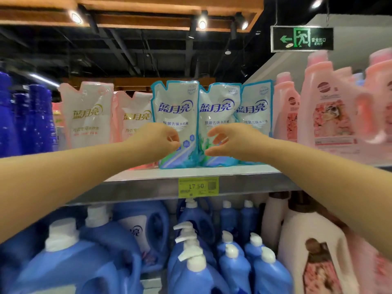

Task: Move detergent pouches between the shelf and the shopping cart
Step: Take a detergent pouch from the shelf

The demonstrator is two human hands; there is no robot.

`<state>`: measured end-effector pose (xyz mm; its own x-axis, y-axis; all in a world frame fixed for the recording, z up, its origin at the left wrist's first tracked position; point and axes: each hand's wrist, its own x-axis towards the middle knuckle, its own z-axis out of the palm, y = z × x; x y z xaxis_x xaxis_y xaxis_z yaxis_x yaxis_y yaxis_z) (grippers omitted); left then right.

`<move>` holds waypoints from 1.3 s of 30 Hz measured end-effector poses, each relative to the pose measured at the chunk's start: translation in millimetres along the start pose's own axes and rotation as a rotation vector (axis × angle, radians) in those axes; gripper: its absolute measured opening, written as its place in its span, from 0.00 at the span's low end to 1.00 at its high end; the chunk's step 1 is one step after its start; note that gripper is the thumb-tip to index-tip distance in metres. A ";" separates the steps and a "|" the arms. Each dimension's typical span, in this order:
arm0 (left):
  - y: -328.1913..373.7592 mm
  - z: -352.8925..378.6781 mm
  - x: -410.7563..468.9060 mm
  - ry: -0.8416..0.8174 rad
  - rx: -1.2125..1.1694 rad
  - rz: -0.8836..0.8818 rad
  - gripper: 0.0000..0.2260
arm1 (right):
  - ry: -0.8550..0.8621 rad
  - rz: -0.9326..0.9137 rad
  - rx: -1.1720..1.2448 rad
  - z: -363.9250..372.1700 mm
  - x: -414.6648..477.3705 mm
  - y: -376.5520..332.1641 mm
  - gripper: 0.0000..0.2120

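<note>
three blue-and-white detergent pouches (176, 107) stood upright at the shelf (197, 172) front edge, long axis vertical, printed fronts facing out, left hand (156, 143) curled at leftmost pouch, grip unclear, right hand (232, 143) loosely clawed, holding nothing

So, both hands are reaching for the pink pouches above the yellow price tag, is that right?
Not quite, the colour is wrong: the head view shows the left hand and right hand reaching for the blue-edged pouches above the yellow price tag.
</note>
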<state>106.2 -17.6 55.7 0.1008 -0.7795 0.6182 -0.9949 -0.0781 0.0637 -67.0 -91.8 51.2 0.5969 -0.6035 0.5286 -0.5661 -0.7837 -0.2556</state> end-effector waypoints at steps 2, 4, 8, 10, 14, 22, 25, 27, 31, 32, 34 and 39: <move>24.6 -7.5 -13.9 0.065 -0.009 0.014 0.11 | 0.058 -0.004 0.070 -13.6 -20.9 6.3 0.20; 45.0 -11.5 -29.6 0.129 -0.037 -0.004 0.11 | 0.100 -0.030 0.123 -24.0 -43.8 11.9 0.17; 76.0 -12.5 -66.2 0.225 -0.132 -0.070 0.09 | 0.188 -0.068 0.237 -32.6 -91.6 16.6 0.12; 94.1 -15.0 -88.1 0.261 -0.163 -0.086 0.09 | 0.219 -0.040 0.321 -34.9 -120.6 16.1 0.09; 133.8 -17.8 -137.3 0.320 -0.236 -0.043 0.08 | 0.255 -0.008 0.465 -33.5 -186.8 8.7 0.07; 233.8 -1.7 -268.7 0.318 -0.504 -0.034 0.07 | 0.366 0.206 0.478 -23.0 -341.0 -13.9 0.08; 275.6 6.0 -322.8 0.268 -0.627 -0.061 0.05 | 0.425 0.331 0.568 -20.9 -412.5 -13.5 0.07; 306.6 14.2 -357.7 0.201 -0.732 -0.091 0.05 | 0.415 0.415 0.587 -19.5 -463.8 -11.0 0.07; 372.2 39.2 -402.9 0.043 -0.855 -0.097 0.04 | 0.378 0.567 0.609 -25.5 -553.2 12.5 0.05; 390.1 47.4 -410.1 0.005 -0.873 -0.077 0.04 | 0.383 0.614 0.581 -26.8 -573.3 23.8 0.06; 427.5 67.3 -422.0 -0.078 -0.891 -0.043 0.04 | 0.413 0.707 0.563 -31.4 -611.8 48.3 0.07; 549.4 129.1 -453.1 -0.344 -0.976 0.037 0.03 | 0.517 0.957 0.541 -45.9 -713.9 134.3 0.06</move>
<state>-486.2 212.5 -290.6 -0.0884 -0.9184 0.3857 -0.5478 0.3682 0.7512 -595.3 240.6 -323.4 -0.2995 -0.9387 0.1705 -0.2696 -0.0881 -0.9589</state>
